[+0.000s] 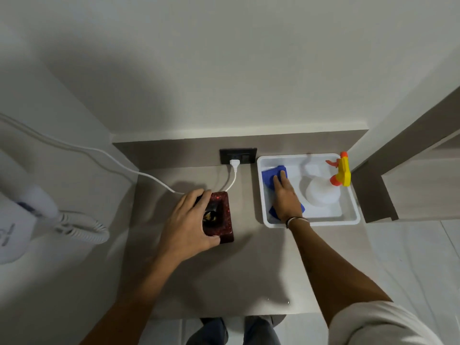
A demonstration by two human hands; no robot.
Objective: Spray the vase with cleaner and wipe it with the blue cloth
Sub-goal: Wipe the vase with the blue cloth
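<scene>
A dark red speckled rectangular vase (224, 212) stands on the grey counter, seen from above with its dark opening showing. My left hand (189, 220) grips it around its left side and near corner. The blue cloth (270, 176) lies in the left part of a white tub (348, 195). My right hand (286, 195) lies flat on top of the cloth, fingers stretched toward the wall. Whether the fingers pinch the cloth I cannot tell. A white spray bottle (322, 192) with a yellow and orange trigger head stands in the tub's right part, apart from my right hand.
A black wall socket (245, 156) with a white plug and cable (99, 155) sits behind the vase. A white hair dryer (29, 207) with a coiled cord hangs at the left. A wooden ledge (398, 155) borders the counter at the right.
</scene>
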